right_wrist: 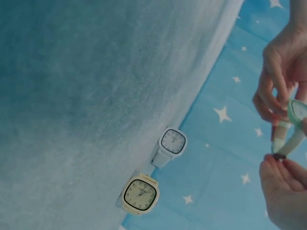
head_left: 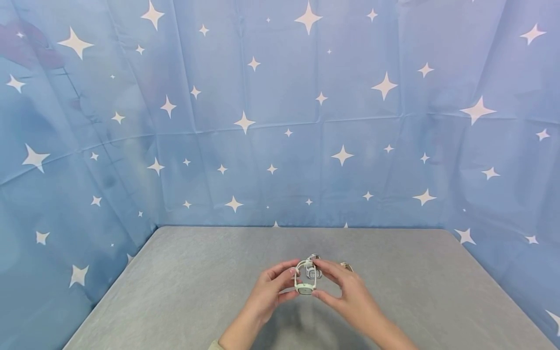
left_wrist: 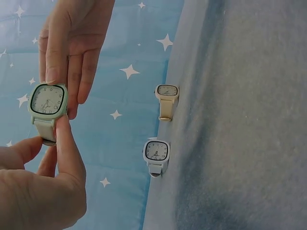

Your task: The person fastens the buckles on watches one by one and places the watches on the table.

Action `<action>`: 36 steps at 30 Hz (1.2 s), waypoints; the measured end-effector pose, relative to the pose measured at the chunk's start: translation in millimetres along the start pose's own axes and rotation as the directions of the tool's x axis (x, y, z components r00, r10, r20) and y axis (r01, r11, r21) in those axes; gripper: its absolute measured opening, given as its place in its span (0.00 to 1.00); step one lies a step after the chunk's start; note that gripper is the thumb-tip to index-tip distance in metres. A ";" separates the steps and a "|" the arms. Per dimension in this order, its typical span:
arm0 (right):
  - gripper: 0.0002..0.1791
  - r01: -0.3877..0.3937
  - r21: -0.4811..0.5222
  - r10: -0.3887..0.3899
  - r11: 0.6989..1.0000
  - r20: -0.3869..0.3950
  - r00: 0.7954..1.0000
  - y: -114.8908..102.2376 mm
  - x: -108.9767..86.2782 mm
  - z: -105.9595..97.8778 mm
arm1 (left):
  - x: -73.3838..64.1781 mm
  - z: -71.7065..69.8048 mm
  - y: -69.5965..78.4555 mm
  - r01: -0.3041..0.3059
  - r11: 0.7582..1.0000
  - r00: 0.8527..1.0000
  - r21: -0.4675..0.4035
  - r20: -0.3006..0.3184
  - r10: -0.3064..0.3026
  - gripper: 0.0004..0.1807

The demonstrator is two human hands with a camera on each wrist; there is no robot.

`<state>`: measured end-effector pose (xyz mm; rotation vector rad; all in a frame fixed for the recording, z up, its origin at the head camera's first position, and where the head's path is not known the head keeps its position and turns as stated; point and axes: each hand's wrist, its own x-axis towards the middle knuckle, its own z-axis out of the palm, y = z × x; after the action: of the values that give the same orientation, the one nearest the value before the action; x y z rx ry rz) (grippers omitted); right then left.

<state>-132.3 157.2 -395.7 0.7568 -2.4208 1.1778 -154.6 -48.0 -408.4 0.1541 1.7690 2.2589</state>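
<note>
A pale green wristwatch (head_left: 305, 289) with a rounded square face is held above the table, its strap bent into a loop. From the left, my left hand (head_left: 272, 288) grips the strap side with thumb and fingers. My right hand (head_left: 350, 288) pinches it from the other side, the thumb by the case and a finger at the strap's top. In the left wrist view, a right fingertip touches the edge of the green watch's case (left_wrist: 48, 100). The right wrist view cuts off part of this watch, and fingers hide some of the strap.
Behind the hands, a white watch (left_wrist: 156, 151) and a cream-yellow watch (right_wrist: 140, 194) stand side by side on the grey cloth-covered table (head_left: 197, 277). A blue curtain (head_left: 280, 97) with white stars encloses the table's back and sides.
</note>
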 end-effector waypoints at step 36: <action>0.30 -0.256 0.276 0.241 0.927 0.088 0.967 3.6 2.2 -4.9 | -2.7 -7.1 6.7 -0.002 0.998 0.976 0.066 0.215 -0.012 0.32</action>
<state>-135.8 162.3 -393.9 0.5745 -2.4748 1.6528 -154.7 -56.9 -403.5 0.3923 1.7273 2.0913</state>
